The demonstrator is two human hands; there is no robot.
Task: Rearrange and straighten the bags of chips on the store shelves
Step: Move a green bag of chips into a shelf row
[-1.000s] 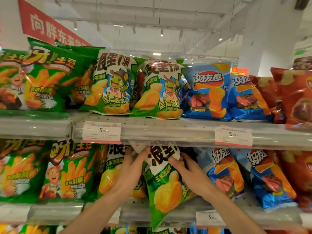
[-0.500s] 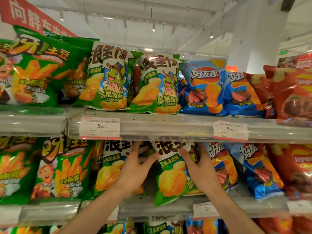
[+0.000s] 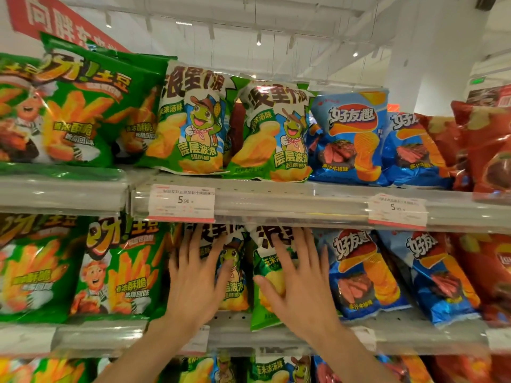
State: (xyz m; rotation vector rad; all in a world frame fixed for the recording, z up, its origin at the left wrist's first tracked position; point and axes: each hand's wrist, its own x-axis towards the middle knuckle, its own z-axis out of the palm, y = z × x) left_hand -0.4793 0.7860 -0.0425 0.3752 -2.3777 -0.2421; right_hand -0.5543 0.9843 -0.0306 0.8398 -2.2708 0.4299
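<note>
Two green-and-white turtle chip bags stand side by side on the middle shelf (image 3: 414, 335). My left hand (image 3: 193, 277) lies flat, fingers spread, on the front of the left turtle bag (image 3: 235, 286). My right hand (image 3: 298, 280) presses flat, fingers spread, on the right turtle bag (image 3: 262, 316), whose lower corner hangs slightly over the shelf edge. Neither hand grips anything. Both bags stand about upright, their tops tucked under the upper shelf (image 3: 290, 203).
Green fries bags (image 3: 116, 272) stand to the left, blue steak chip bags (image 3: 362, 275) and red bags (image 3: 495, 272) to the right. The upper shelf holds the same brands in the same order. Price tags (image 3: 181, 203) clip to the rails. More bags show on the shelf below.
The right turtle bag, tilted and held out by its sides, now stands upright on the shelf. Both hands have shifted from gripping it to lying flat on the two bag fronts.
</note>
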